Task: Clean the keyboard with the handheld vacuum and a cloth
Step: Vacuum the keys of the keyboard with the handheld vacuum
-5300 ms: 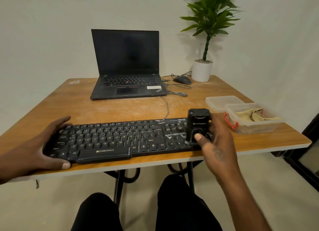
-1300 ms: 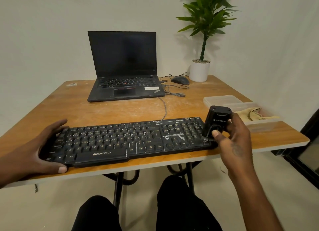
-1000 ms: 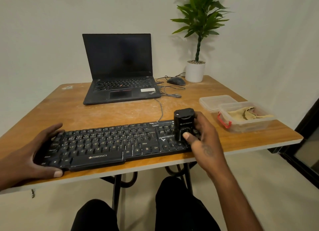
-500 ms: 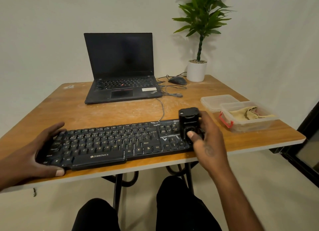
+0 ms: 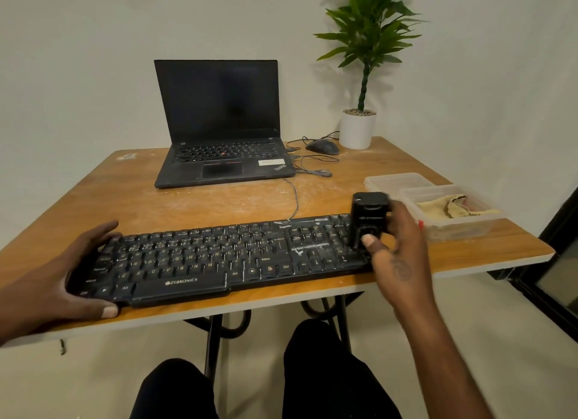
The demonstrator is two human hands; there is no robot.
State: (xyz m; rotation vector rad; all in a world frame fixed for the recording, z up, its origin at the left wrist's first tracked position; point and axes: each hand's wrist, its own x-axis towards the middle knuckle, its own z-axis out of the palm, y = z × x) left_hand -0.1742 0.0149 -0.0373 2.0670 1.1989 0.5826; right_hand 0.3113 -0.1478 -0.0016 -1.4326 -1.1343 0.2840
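A black keyboard lies along the near edge of the wooden table. My right hand grips a small black handheld vacuum, standing upright on the keyboard's right end over the number pad, thumb on its front. My left hand holds the keyboard's left end, thumb along the front edge and fingers over the back. A beige cloth lies crumpled in a clear plastic box at the table's right edge.
An open black laptop stands at the back of the table, with a mouse, loose cables and a potted plant to its right. A clear lid lies behind the box. My knees are under the table.
The vacuum has slid right and left over the keyboard's right part and is now at the number pad, slightly right of half a second ago. My left hand has stayed on the left end.
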